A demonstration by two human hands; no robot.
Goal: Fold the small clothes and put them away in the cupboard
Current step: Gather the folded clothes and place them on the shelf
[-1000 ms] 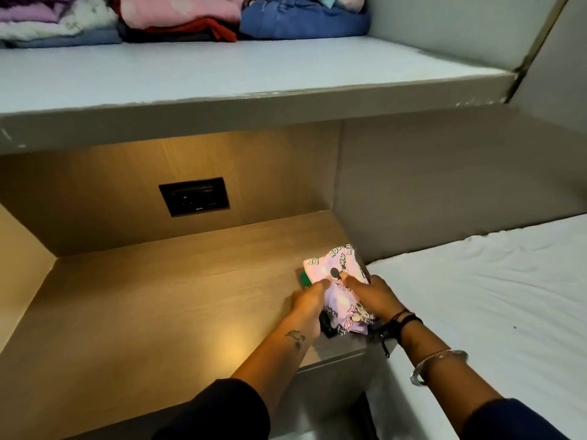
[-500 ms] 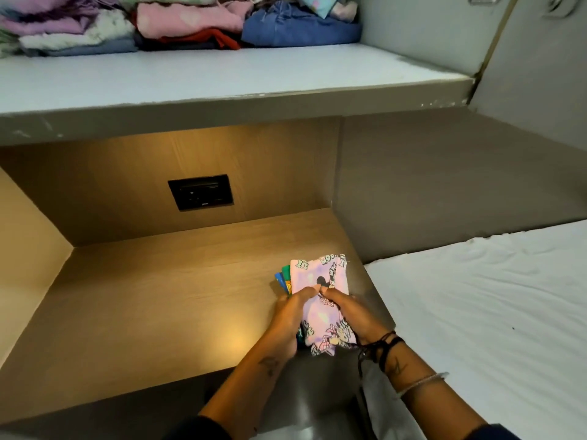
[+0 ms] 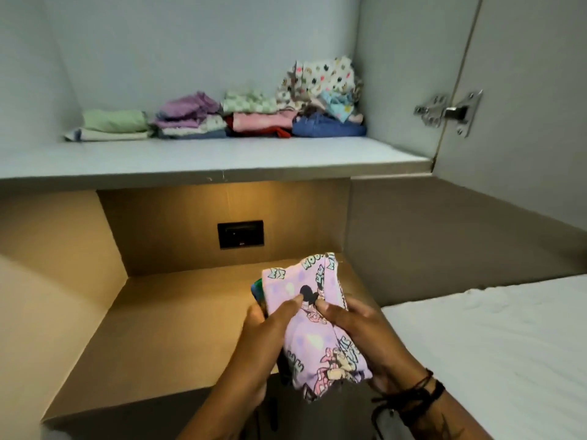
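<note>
The only readable lettering is printed on the folded pink cloth [image 3: 313, 315]. Near its top edge stands "MOUS", cut off by the fold, with part of "MINNIE" running beside it at the top right corner. Lower down, towards the bottom edge, "MOUSE" and "MINNIE" show again in the same outlined letters, tilted and partly creased.

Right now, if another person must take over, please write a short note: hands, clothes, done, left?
Left hand and right hand: both grip the folded pink cartoon-print garment, with other folded pieces beneath it, above the wooden ledge.
Done: folded piles sit on the white cupboard shelf.
Left: place this bundle on the shelf, probably beside the piles.
</note>
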